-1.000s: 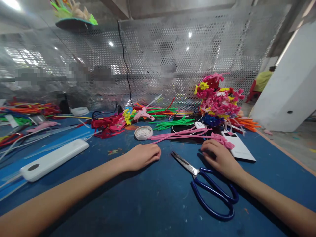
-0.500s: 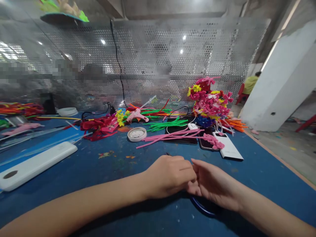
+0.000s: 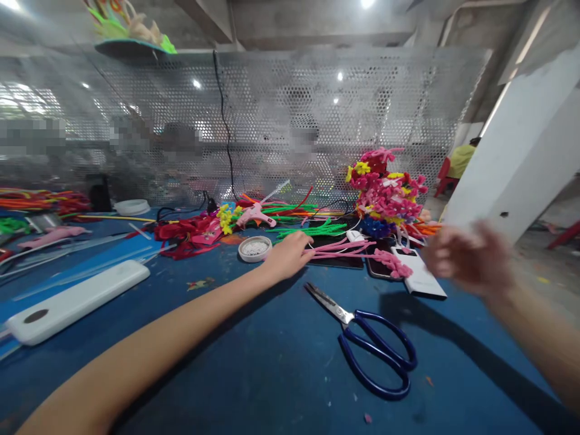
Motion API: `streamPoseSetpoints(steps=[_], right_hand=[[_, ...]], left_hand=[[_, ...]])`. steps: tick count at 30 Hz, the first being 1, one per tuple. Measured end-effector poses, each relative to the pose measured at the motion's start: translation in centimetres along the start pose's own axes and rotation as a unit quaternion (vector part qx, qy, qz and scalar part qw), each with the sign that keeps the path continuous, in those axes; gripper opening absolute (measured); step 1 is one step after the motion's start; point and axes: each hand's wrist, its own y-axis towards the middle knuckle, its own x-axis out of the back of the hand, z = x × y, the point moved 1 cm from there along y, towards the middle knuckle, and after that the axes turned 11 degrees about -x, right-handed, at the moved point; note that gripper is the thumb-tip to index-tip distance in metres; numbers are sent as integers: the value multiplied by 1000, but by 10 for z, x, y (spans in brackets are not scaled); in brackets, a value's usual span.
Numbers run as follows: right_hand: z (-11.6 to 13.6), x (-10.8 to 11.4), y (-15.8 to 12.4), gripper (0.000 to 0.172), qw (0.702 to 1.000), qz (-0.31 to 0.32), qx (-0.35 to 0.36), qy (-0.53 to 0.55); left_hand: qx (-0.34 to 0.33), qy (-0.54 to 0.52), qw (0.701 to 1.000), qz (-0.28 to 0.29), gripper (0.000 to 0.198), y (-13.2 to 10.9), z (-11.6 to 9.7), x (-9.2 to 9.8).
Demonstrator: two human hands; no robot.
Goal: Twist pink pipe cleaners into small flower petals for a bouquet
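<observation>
My left hand (image 3: 290, 255) reaches forward, its fingers closed over the left ends of the pink pipe cleaners (image 3: 335, 248); the fingertips are partly hidden. My right hand (image 3: 471, 257) is raised at the right, smeared by motion, and its fingers cannot be made out. Between my arms lie scissors (image 3: 347, 317) with dark blue handles, on the blue table (image 3: 254, 374). Right of the pink pipe cleaners, small pink fuzzy pieces (image 3: 392, 264) rest across a dark phone (image 3: 378, 269). Behind them are green pipe cleaners (image 3: 317, 228).
A white power bank (image 3: 421, 275) lies at the right. A small dish of white beads (image 3: 254, 248) and a pink glue gun (image 3: 256, 214) sit at centre. Pipe-cleaner flowers (image 3: 389, 193) stand behind. A long white device (image 3: 81, 302) is at left; a perforated metal screen (image 3: 281, 133) closes the back.
My hands, together over the scissors before, have parted. The left went forward to the pink pipe cleaners; the right went up and to the right. The scissors are now uncovered.
</observation>
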Motion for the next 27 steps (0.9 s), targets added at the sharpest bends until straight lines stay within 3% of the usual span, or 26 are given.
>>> streamPoseSetpoints(steps=[1,4,7,10,13,17,19,23,25,27], right_hand=[[0,-16,0,49,997,71,-1,-8],[8,-67,-3,25,984,172,6,-40],[22,-102,-11,17,978,190,17,-79],[36,-122,-18,15,974,200,29,-106],[43,-132,-25,15,970,213,41,-112],[45,-133,-35,14,969,226,50,-92],[45,-132,-40,15,969,229,48,-74],[45,-130,-43,25,973,223,37,-40],[43,-130,-43,32,976,215,35,-28],[41,-131,-43,28,977,207,42,-29]], left_hand=[[5,0,1000,10,18,-1,5,-8],[18,0,1000,9,15,-3,12,-23],[28,-1,999,-25,17,-6,15,-26],[40,-17,997,-57,14,-9,16,-24],[59,-48,992,-98,12,-11,15,-25],[84,-103,971,-197,16,-11,4,-24],[73,-145,960,-228,16,-12,-8,-23],[20,-244,942,-230,22,-13,-44,-19],[11,-350,907,-235,20,-15,-65,-16],[45,-458,848,-263,12,-16,-86,-15]])
